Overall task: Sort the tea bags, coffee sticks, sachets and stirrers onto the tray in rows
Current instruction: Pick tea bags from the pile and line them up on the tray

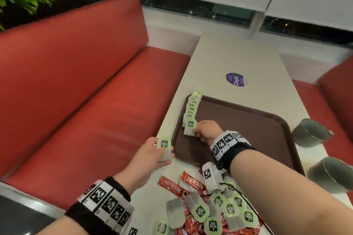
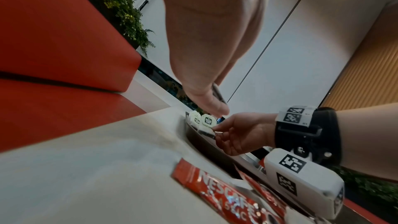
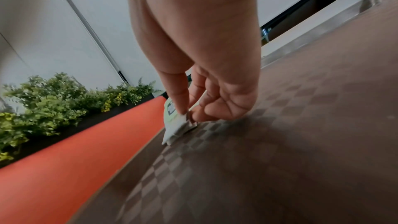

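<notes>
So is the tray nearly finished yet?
Not nearly. Done: one row of tea bags along the tray edge. The right hand sets down another, and the left hand holds the next tea bag. The pile of bags and coffee sticks waits.

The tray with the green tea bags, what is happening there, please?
A person is sorting drink supplies onto a brown tray. The right hand pinches a tea bag and sets it at the near end of a row of tea bags along the tray's left edge. The left hand holds another tea bag beside the tray. A mixed pile of tea bags and red coffee sticks lies on the table, not yet sorted.
</notes>
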